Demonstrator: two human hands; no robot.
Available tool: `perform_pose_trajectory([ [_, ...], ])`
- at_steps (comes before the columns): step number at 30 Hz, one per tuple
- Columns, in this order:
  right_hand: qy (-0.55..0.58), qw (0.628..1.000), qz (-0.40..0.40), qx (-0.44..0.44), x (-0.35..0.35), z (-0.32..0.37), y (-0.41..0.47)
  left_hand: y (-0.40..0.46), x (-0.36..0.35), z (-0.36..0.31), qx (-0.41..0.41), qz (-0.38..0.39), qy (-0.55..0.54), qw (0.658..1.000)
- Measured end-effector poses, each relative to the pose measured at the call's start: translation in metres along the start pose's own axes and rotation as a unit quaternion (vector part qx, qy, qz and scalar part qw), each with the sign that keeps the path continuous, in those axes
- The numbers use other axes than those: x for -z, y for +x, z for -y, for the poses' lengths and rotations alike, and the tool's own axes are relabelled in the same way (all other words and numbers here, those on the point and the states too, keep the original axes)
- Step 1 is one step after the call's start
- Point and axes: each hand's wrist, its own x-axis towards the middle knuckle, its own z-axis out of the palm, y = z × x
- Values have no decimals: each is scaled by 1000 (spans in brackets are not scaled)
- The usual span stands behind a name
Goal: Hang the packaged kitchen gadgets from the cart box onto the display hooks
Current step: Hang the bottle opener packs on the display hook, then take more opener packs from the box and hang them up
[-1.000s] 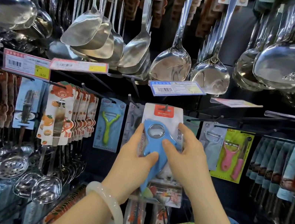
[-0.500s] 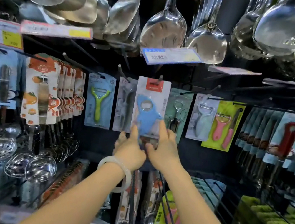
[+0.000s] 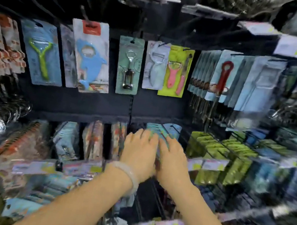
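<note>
The white card package with a blue shark-shaped gadget (image 3: 91,57) hangs on a black display hook (image 3: 84,13), well above both hands. The left hand (image 3: 140,150) and right hand (image 3: 172,159) lie side by side lower down, fingers stretched over teal packages (image 3: 157,130) (blurred, so any grasp I cannot tell).

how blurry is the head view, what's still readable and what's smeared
Head view: motion blur is heavy at the edges and bottom, smearing the price tags and green packs; the middle row is clearest, so the blue shark-shaped gadget pack and corkscrew pack read fine; left hand and right hand are soft, finger pose unclear; wide-angle bending at the sides.
</note>
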Motion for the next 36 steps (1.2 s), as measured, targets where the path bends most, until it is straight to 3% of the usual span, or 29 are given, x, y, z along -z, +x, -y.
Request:
perform_pose_trajectory([
  [3, -6, 998, 24, -51, -13, -53, -46, -14, -32, -57, -58, 20, -9, 998],
  [7, -7, 992, 60, -115, -24, -115, -116, -39, -79, -129, -100, 134, -23, 986],
  [14, 7, 959, 170, -228, -40, -202, -226, -80, -145, -238, -156, 247, -11, 956],
  [24, 36, 910, 231, -344, -44, -289, -335, -116, -197, -357, -218, 301, -33, 928],
  [36, 67, 872, 219, -433, -62, -392, -330, -64, -254, -439, -275, 343, -32, 897],
])
